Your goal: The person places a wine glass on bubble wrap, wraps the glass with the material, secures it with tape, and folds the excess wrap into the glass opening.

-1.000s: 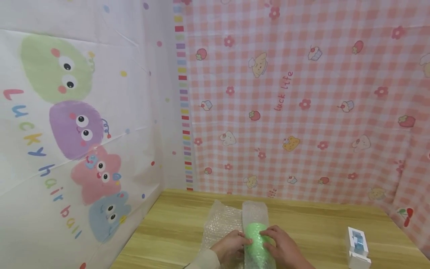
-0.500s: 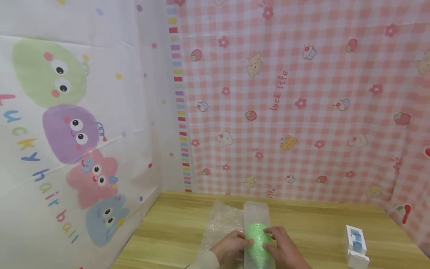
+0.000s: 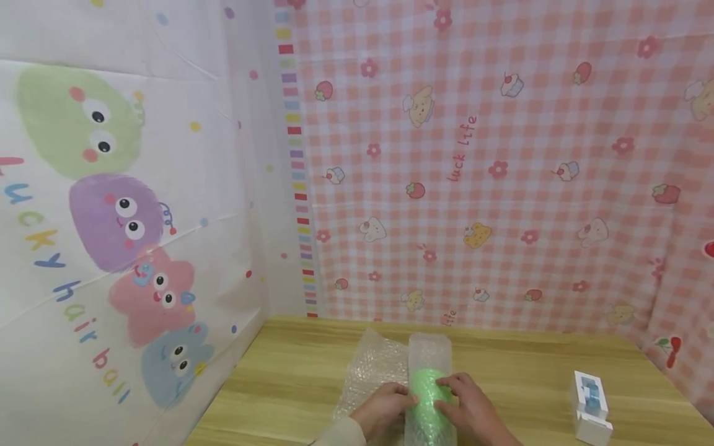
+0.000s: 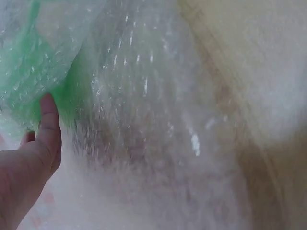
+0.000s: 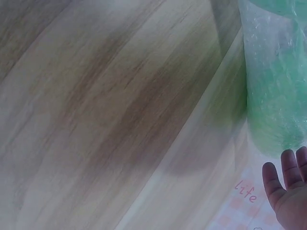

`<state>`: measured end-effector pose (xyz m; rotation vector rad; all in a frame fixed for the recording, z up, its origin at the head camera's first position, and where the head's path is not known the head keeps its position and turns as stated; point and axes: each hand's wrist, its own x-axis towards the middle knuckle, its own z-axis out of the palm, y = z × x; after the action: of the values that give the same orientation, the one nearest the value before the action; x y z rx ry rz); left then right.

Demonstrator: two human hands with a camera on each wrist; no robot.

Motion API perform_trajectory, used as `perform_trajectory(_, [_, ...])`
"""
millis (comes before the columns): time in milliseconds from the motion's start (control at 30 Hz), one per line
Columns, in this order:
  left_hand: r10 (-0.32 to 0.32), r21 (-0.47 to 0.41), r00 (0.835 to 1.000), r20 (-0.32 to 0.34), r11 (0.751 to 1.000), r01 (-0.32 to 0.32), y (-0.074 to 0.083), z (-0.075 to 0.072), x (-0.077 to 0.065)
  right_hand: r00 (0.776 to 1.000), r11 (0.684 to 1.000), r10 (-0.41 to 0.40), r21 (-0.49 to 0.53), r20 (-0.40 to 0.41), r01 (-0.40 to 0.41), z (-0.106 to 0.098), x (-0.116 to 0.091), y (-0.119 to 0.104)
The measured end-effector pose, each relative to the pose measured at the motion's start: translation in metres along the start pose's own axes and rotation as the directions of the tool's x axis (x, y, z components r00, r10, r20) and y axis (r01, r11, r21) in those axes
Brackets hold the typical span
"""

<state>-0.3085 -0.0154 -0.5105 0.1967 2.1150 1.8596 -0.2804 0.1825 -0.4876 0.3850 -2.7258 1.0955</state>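
Note:
A green cylinder-like object (image 3: 428, 414) lies wrapped in clear bubble wrap (image 3: 375, 364) near the front of the table; its exact kind is hidden by the wrap. My left hand (image 3: 383, 406) grips the roll from the left, thumb on the wrap. From the right, my right hand (image 3: 473, 407) holds the same roll with thumb and fingertips on its upper side. In the left wrist view a fingertip of the left hand (image 4: 36, 153) touches the wrap over the green object. The right wrist view shows fingers of the right hand (image 5: 290, 196) by the wrapped roll (image 5: 278, 100).
To the right on the wooden table (image 3: 519, 371) stands a small white box-like holder (image 3: 592, 427) with a blue piece in it. A loose flap of bubble wrap spreads left of the roll. Behind is a pink checked cloth (image 3: 502, 204); a white printed cloth (image 3: 223, 155) hangs on the left.
The head view has shifted slightly. Both hands keep their places on the roll, which sits a touch farther right in view; the right fingertips have moved slightly on the wrap.

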Motion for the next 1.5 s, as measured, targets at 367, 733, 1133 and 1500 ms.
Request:
perform_trajectory(367, [-0.071,0.066,0.997,-0.022,0.995,0.073,0.006,0.004,-0.003,0.998,0.999,-0.032,0.038,0.052,0.03,0.0,-0.003,0.01])
perform_trajectory(733, [-0.117,0.049,0.993,-0.006,0.992,0.117,0.008,-0.002,-0.006,0.999,0.999,-0.04,0.032,0.031,0.039,0.002,0.0,0.009])
perform_trajectory(1133, [-0.047,0.153,0.999,-0.026,0.987,0.05,0.011,0.001,-0.007,0.991,0.994,-0.108,-0.02,0.084,0.11,0.002,0.0,0.003])
perform_trajectory(1500, [-0.096,0.102,0.995,0.024,0.99,0.093,0.011,-0.003,-0.003,0.995,0.997,-0.07,0.016,0.075,0.069,0.003,0.002,0.0])
